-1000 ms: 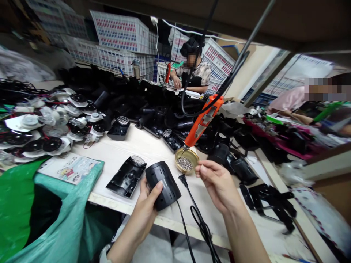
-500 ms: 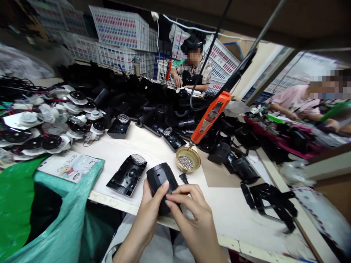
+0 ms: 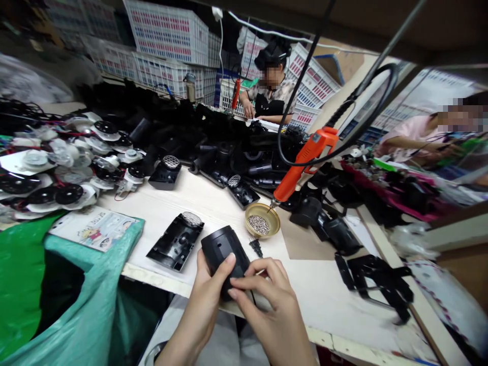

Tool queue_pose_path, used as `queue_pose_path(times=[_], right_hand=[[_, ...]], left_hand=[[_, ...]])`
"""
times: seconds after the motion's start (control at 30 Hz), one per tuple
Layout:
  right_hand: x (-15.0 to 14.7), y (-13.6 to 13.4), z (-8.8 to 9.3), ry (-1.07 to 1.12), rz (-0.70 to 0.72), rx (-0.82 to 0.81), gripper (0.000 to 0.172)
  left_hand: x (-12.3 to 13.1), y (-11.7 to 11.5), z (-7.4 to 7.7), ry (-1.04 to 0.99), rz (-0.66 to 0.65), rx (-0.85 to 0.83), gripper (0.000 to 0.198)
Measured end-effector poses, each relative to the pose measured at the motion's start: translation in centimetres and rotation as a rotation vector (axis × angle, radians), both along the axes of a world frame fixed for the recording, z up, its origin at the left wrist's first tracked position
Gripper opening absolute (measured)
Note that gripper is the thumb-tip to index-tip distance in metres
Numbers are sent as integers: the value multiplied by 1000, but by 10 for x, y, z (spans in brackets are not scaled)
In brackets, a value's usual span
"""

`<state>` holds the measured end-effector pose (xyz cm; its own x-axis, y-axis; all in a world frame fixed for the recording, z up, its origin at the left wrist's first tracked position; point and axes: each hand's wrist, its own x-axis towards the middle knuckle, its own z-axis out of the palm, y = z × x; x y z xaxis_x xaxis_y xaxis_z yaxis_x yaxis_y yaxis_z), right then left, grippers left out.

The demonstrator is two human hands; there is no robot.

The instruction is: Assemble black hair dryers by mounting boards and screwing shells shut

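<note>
My left hand [image 3: 208, 284] is closed around a black plastic housing [image 3: 224, 249], thumb across its smooth face, just above the table's front edge. Against the lower part of that face my right hand [image 3: 267, 295] is pinched, thumb and index together; anything between the fingertips is hidden. A short piece of black cord shows beside the housing under the right fingers. Left of the hands lies an open black housing half [image 3: 176, 241] with a round grille. Behind the right hand are a black plug [image 3: 255, 248] and a brass-coloured bowl [image 3: 275, 226] of small screws.
An orange electric screwdriver [image 3: 305, 162] hangs with its tip over the bowl. Motor assemblies [image 3: 68, 168] are heaped at left, black housings [image 3: 242, 192] at the back. Black brackets [image 3: 375, 284] lie at right. Two other people [image 3: 270, 96] work across and to the right.
The hanging screwdriver has swung right and its cable loop has shifted. My right fingers have moved slightly on the housing, and some cord now shows under them. The person at right has raised their hands.
</note>
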<state>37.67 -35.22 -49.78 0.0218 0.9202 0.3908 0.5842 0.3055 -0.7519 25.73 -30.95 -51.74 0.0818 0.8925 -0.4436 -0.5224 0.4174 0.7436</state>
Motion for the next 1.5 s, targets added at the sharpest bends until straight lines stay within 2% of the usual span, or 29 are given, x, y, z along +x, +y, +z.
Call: queue_pose_path(times=[0.2,0.3,0.5,0.7,0.8,0.87,0.93,1.0,1.07,1.13,1.17,1.23,1.3,1.4,1.5], right_hand=[[-1,-1,-7,13,-61,84,20],[2,-1,-8,7,-42,112,21],[1,-5,-5,-157,-25,225,28],[-14,-9,-7,-179,-138,237,24],[-17,-12,-6,-189,-127,272,27],[-13,-11,1,-126,-86,222,27],[-2,-1,12,-9,-101,159,21],[15,21,24,146,-236,162,14],[34,55,35,351,-412,203,20],[52,95,42,574,-458,201,31],[59,113,44,640,-423,130,36],[67,141,48,693,-202,-9,47],[68,153,52,705,-19,-64,54],[64,139,58,722,17,0,49],[57,103,64,669,16,64,37]], left_hand=[[-1,0,1,-32,4,-4,66],[-2,0,0,-30,3,-14,68],[2,-2,0,13,26,12,64],[7,-3,2,41,70,20,62],[7,-2,4,8,88,0,64],[5,-2,4,-38,121,-25,68],[2,-2,1,-81,169,-59,73],[-2,-4,-5,-131,169,-63,79],[-6,-7,-12,-209,129,-26,80],[-11,-11,-18,-296,94,22,77],[-14,-12,-19,-340,75,33,73],[-20,-14,-20,-434,5,48,67],[-25,-15,-18,-514,-75,63,64],[-29,-15,-15,-541,-85,69,63],[-27,-16,-15,-514,-28,43,63]])
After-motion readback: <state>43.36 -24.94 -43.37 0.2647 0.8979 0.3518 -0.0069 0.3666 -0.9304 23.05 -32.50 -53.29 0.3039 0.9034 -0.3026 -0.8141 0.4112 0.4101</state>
